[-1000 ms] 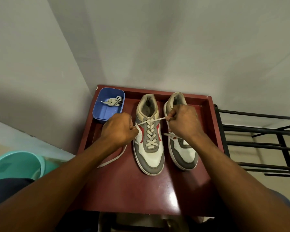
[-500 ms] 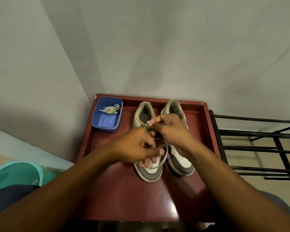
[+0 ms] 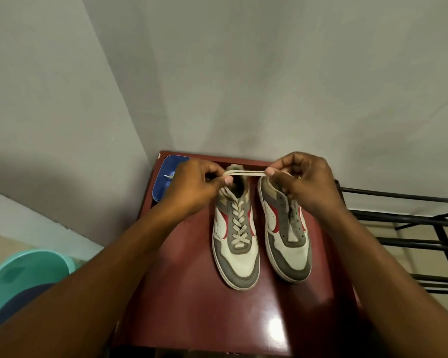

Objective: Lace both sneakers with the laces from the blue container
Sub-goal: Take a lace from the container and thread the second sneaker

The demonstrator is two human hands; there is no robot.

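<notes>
Nearest to the person is the glossy dark red table (image 3: 192, 293). Two sneakers stand on it side by side with the toes toward the person. They are close together but do not touch.

Both are white and grey, with red patches on the sides and a beige collar. The left sneaker (image 3: 237, 254) already has a flat cream lace (image 3: 245, 173) crossed up the front in several neat X shapes. The right sneaker (image 3: 289, 244) shows only bare eyelets.

Above the collars, the left hand (image 3: 192, 184) and the right hand (image 3: 305, 182) are apart. Each pinches the lace between thumb and curled fingers. The lace is stretched tight and almost level between them, as two strands lying close together. From the left hand it goes down to the top eyelets of the left sneaker.

Behind the left hand, the blue container (image 3: 161, 187) stands in the far left corner of the table, partly hidden. A pale piece of a second lace (image 3: 170, 176) shows inside it.

At the left, a teal basin (image 3: 23, 267) is on the floor. At the right stands a black metal rack (image 3: 411, 220).
</notes>
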